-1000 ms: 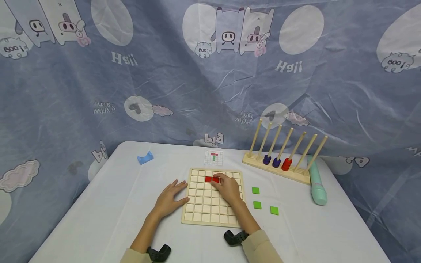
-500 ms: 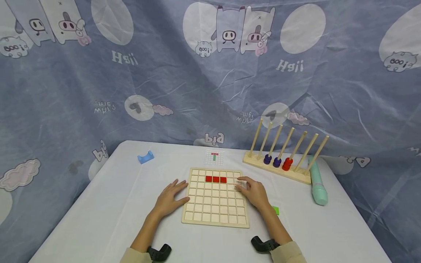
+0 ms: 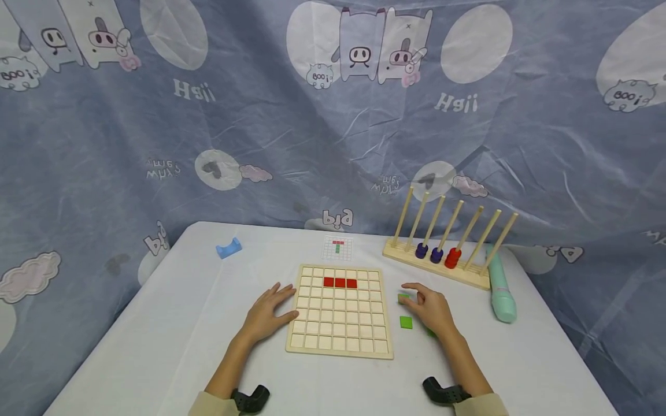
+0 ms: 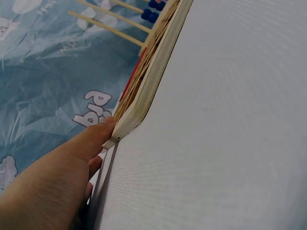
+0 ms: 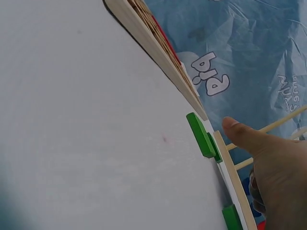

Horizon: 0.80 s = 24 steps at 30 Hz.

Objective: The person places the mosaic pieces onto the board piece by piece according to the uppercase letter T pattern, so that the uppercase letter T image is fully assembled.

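Observation:
A wooden grid board [image 3: 339,317] lies on the table, with a row of red square tiles [image 3: 340,283] near its far side. Along the board's left edge rests my left hand [image 3: 266,312], its fingers spread; in the left wrist view the thumb touches the board's corner. To the right of the board, my right hand [image 3: 433,311] hovers over a green tile [image 3: 403,298], thumb and index finger apart. Nothing shows between them in the right wrist view. Nearer me lies another green tile [image 3: 406,322], and a third green tile [image 3: 431,333] is partly hidden beneath the right hand.
Behind the board lies a pattern card [image 3: 337,248] with a red and green T. A wooden peg rack [image 3: 437,266] with blue and red beads stands at back right, beside a mint-green cylinder [image 3: 502,294]. A blue curved piece [image 3: 229,248] is at back left.
My right hand has let go of a red tile on the board and moved right, over the green tiles. The left hand has stayed at the board's edge.

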Each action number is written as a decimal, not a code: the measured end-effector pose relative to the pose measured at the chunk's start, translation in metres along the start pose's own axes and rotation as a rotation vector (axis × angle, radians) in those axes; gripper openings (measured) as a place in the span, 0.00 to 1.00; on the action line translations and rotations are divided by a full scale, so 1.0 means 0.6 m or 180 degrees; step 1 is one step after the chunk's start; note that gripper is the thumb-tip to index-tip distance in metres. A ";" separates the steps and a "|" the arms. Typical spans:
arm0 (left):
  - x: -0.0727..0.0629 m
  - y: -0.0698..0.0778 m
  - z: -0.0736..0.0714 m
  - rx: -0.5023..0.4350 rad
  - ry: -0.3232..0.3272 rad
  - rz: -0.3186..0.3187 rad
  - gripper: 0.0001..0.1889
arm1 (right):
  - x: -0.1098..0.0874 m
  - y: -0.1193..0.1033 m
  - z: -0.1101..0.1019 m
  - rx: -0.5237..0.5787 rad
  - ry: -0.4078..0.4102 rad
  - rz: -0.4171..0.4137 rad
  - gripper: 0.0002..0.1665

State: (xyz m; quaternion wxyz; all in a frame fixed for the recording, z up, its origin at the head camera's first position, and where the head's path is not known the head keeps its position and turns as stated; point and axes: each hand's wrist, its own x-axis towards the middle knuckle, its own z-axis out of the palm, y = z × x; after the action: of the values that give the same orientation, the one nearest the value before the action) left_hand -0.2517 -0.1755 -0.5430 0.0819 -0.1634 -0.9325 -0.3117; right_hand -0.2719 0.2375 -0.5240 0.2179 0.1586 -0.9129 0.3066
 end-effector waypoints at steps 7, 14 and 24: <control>0.000 0.000 0.000 -0.0008 0.0015 -0.0007 0.33 | -0.005 0.007 -0.008 0.0025 -0.0039 0.0013 0.19; 0.001 0.000 0.001 -0.0017 0.0028 -0.0013 0.33 | -0.007 0.011 -0.005 0.0014 -0.0077 0.0056 0.19; 0.001 -0.002 0.001 0.0001 -0.0007 0.0000 0.33 | -0.012 0.020 0.000 -0.0024 -0.0183 0.0209 0.20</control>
State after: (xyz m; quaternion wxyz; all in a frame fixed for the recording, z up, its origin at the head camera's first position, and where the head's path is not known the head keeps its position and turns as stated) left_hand -0.2524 -0.1757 -0.5439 0.0809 -0.1637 -0.9326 -0.3113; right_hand -0.2711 0.2478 -0.5334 0.1820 0.1365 -0.9246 0.3055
